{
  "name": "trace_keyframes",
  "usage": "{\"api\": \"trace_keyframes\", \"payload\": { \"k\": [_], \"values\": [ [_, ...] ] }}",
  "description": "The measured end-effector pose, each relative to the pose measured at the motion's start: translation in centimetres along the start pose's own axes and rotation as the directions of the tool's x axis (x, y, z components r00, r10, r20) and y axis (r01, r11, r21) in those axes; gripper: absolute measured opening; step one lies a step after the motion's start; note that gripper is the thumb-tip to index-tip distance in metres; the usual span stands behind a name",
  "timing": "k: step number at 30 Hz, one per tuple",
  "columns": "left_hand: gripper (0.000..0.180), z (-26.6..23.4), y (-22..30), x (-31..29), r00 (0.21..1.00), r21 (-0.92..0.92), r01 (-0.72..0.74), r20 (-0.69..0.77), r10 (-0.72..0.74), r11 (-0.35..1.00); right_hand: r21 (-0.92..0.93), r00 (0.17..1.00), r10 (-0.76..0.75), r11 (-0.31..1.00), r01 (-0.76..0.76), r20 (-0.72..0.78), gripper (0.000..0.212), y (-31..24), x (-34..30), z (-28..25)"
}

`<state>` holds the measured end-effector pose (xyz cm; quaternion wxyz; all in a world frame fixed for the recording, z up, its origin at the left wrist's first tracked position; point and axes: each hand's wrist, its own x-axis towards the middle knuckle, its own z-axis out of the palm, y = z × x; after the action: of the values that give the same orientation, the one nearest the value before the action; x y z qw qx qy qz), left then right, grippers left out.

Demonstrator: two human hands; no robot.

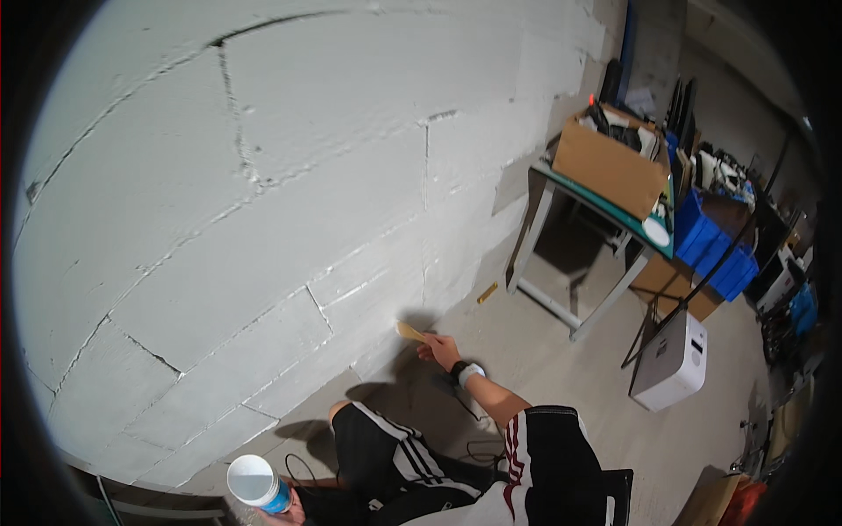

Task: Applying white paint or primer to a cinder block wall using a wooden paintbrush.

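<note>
My right hand [442,350] is closed around the handle of a paintbrush [409,330], stretched out toward the lower part of the block wall [254,263]. The brush tip is at or very near the wall; I cannot tell if it touches. White coating covers most of the blocks, with joint lines and a few dark gaps showing. Down at the lower left, my left hand [291,511] grips a white tub [253,478] with a blue label. Its open mouth faces up, and something pale is inside.
A green-topped table [605,204] with grey legs stands right of the wall, carrying a cardboard box [610,162]. Beyond it are blue crates [715,250] and a white box-shaped appliance [671,361]. Dark cables [478,451] lie on the floor beside my legs.
</note>
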<state>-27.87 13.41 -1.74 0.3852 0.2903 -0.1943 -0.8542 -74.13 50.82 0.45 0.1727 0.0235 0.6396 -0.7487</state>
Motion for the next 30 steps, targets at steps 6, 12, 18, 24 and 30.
{"api": "trace_keyframes", "payload": {
  "k": [6, 12, 18, 24, 30],
  "values": [
    [0.075, -0.3, 0.6, -0.7, 0.998, -0.047, 0.069, 0.000, -0.069, 0.997, 0.194, 0.990, 0.041, 0.981, -0.014, -0.135, 0.037, -5.9, 0.3, -3.5],
    [0.076, -0.9, 0.4, -0.1, 0.989, -0.112, 0.143, 0.064, -0.137, 0.983, 0.387, 0.982, -0.075, 0.911, 0.139, -0.174, 0.043, -10.8, 0.0, -6.7],
    [0.076, -2.5, 0.4, 0.2, 0.978, -0.171, 0.171, 0.148, -0.146, 0.970, 0.522, 0.986, -0.140, 0.836, 0.169, -0.095, 0.039, -15.9, -3.7, -2.1],
    [0.079, -0.9, 0.0, -1.8, 0.995, -0.265, 0.098, 0.058, -0.086, 0.959, 0.577, 0.973, -0.228, 0.791, 0.205, -0.033, 0.033, -20.3, -6.5, 2.5],
    [0.077, -0.6, 0.4, -3.4, 0.994, -0.332, 0.108, 0.042, -0.100, 0.937, 0.618, 0.948, -0.308, 0.762, 0.196, 0.080, 0.036, -23.3, -7.9, 5.8]
  ]
}}
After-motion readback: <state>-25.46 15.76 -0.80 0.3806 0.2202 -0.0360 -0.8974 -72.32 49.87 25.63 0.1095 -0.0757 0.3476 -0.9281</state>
